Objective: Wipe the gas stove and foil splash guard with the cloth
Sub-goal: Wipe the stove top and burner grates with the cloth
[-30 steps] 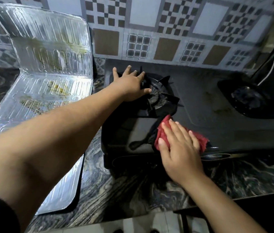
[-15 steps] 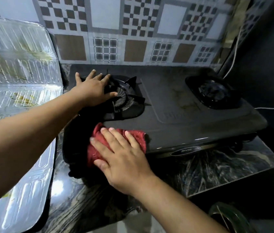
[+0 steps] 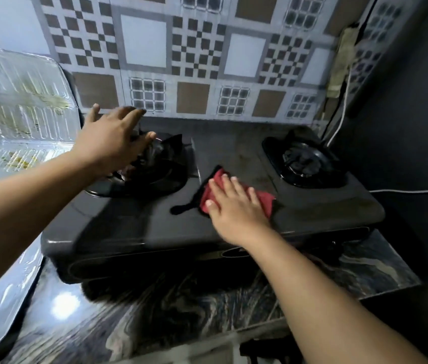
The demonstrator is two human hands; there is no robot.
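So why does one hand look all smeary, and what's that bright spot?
Head view: the left hand is motion-blurred over the left burner; the right hand on the red cloth looks sharper; the bright spot is light glaring off the glossy countertop.

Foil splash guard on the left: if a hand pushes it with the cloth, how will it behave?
The foil splash guard looks thin and ribbed, so it will probably flex or dent under firm pressure. It seems light and stands folded, part upright and part flat on the counter, so a push likely slides or tips it. Its greasy yellow stains suggest a slick surface.
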